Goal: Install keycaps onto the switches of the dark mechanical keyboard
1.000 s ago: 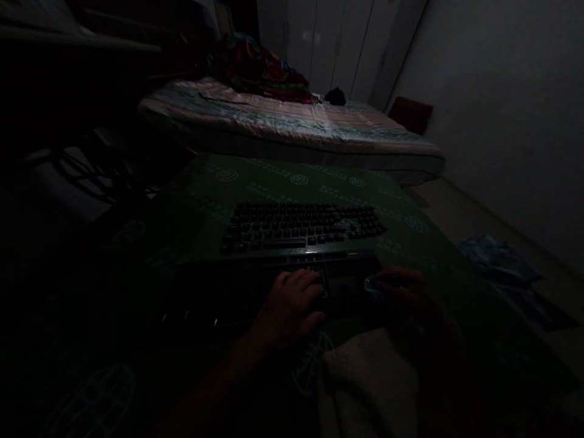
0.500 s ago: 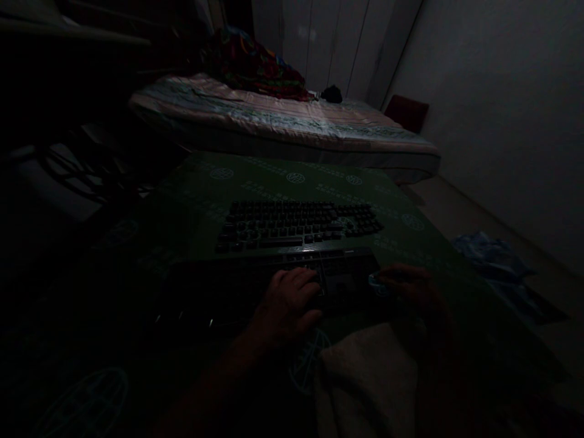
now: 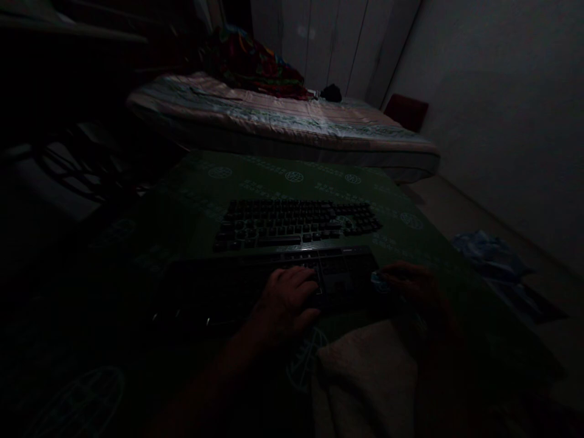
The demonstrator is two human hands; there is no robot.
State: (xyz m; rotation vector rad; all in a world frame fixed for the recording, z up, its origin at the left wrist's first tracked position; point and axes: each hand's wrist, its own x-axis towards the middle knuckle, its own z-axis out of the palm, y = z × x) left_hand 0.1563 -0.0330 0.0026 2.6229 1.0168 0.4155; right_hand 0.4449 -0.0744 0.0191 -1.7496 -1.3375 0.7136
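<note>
The scene is very dark. A black keyboard body [image 3: 349, 264] lies across the green table, its surface detail mostly lost in shadow. My left hand [image 3: 289, 295] rests on its middle-right part, palm down with the fingers extended. At the keyboard's right end, my right hand [image 3: 408, 280] is closed in a pinch. Something small and pale blue [image 3: 378, 278] shows at its fingertips; its kind is too dim to make out. Beyond the body, loose black keycaps [image 3: 292, 216] are laid out in keyboard order. A light cloth [image 3: 365, 371] lies in front, between my forearms.
The green table cover [image 3: 255, 176] has white globe prints. Behind it stands a bed [image 3: 283, 121] with a striped sheet and a red patterned blanket [image 3: 260, 67]. Blue-white fabric [image 3: 493, 252] lies on the floor at right. On the left is a dark metal frame [image 3: 68, 173].
My right hand and the pale-blue thing have shifted very slightly at the keyboard's right end. My left hand stays in place on the keyboard. The whole view has moved a little.
</note>
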